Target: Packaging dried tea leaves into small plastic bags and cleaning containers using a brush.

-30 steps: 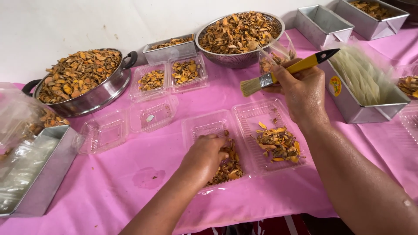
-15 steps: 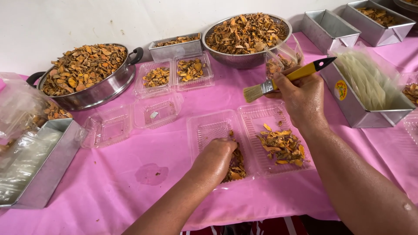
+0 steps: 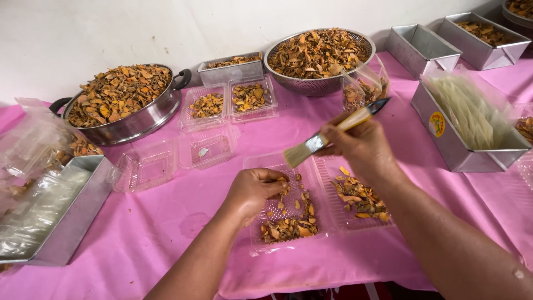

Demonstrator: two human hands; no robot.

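Pink tablecloth [image 3: 166, 233], full width. Clear hinged tray [image 3: 319, 205], centre, holding orange dried slices [image 3: 288, 225] in both halves. Right hand [image 3: 361, 147], at 1 o'clock from the tray, closed around a yellow-handled brush [image 3: 333, 133]. Left hand [image 3: 252, 189], at 9 o'clock, fingers pinched, apparently gripping slices.

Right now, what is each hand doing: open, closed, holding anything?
Left hand: closed on dried slices in the clear tray.
Right hand: closed, holding a brush.
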